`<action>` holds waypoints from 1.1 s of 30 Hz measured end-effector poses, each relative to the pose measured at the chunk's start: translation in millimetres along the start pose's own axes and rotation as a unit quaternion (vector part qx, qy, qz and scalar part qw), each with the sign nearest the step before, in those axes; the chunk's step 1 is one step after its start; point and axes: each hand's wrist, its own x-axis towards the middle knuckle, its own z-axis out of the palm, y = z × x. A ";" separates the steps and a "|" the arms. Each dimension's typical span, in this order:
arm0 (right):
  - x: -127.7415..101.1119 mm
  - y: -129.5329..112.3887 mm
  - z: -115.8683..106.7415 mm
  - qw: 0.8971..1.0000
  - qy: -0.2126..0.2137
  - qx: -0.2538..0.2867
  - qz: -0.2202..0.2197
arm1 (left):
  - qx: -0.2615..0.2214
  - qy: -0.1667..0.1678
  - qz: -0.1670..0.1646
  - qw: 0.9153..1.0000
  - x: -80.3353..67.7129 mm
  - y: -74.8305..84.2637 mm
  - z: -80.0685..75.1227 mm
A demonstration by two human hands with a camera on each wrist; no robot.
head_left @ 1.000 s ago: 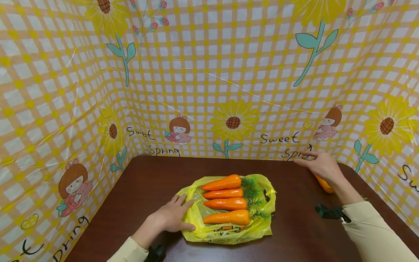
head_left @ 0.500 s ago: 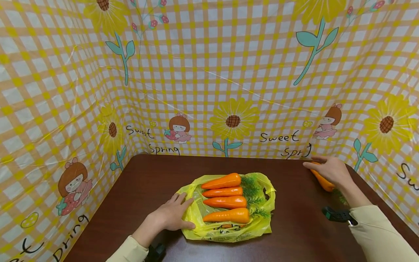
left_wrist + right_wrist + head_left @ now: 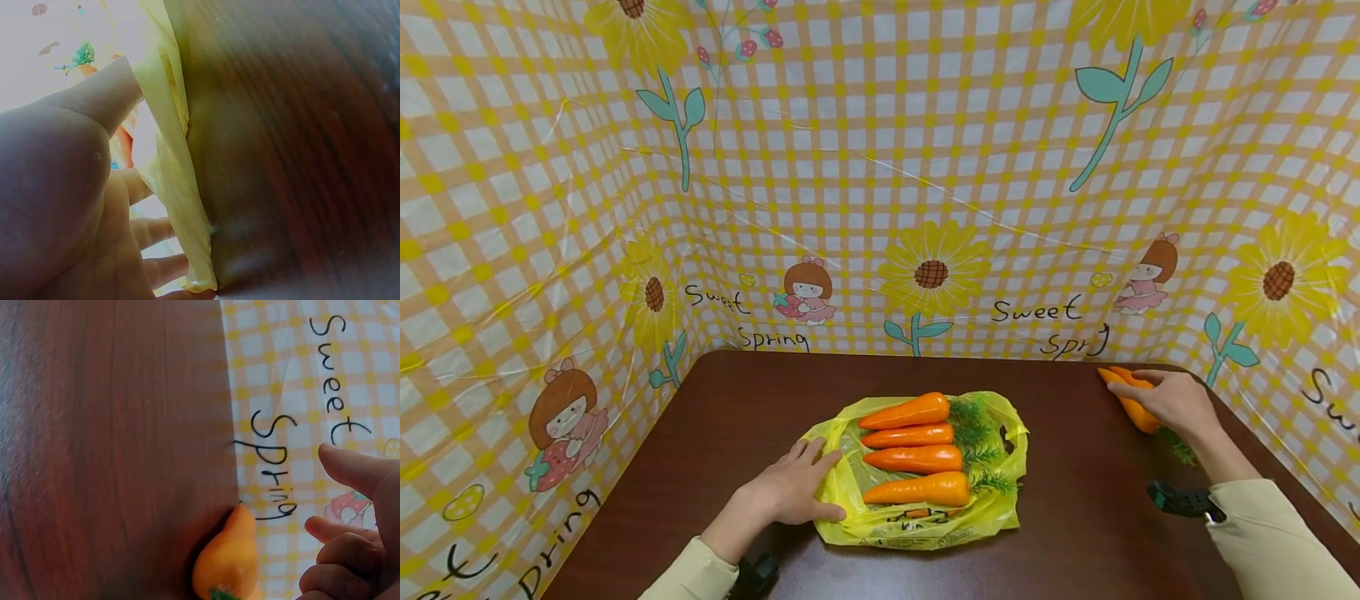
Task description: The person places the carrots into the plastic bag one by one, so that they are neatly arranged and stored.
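Observation:
A yellow plastic bag (image 3: 925, 535) lies flat on the dark wooden table, with several orange carrots (image 3: 917, 489) side by side on it, green leafy tops to the right. My left hand (image 3: 786, 492) rests spread on the bag's left edge; the left wrist view shows the thumb and fingers apart along the crumpled yellow plastic (image 3: 178, 169). At the far right of the table my right hand (image 3: 1176, 404) reaches over more carrots (image 3: 1138, 412), partly hiding them. In the right wrist view, its thumb and index finger stand apart above the carrot (image 3: 228, 562).
The brown table (image 3: 737, 400) meets a yellow-checked printed sheet (image 3: 850, 192) at its back and sides. Black straps with a device (image 3: 1183, 500) sit at both wrists. The carrots at right lie close to the table's back right edge.
My right hand has moved right and lower, onto the carrots at the far right, uncovering more of them. My left hand stays on the bag. The head view has tilted slightly.

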 end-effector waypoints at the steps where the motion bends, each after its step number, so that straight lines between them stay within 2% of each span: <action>1: -0.2 1.7 0.5 1.000 0.001 -0.002 -0.002 | -0.001 0.001 0.000 1.000 0.1 -0.4 0.2; 8: -0.3 11.9 2.0 1.000 0.007 -0.027 -0.011 | -0.001 0.000 0.002 1.000 -1.1 -1.6 -1.1; 13: -1.3 18.6 1.7 0.999 -0.009 -0.036 0.009 | -0.008 -0.004 -0.002 1.000 -4.1 3.3 -6.9; 22: -5.4 21.7 1.0 0.998 -0.047 -0.022 0.038 | -0.010 -0.006 -0.005 1.000 -3.6 4.7 -4.9; 33: -3.4 22.0 1.4 0.995 -0.050 -0.045 0.079 | -0.009 -0.005 -0.003 1.000 -4.6 5.1 -4.9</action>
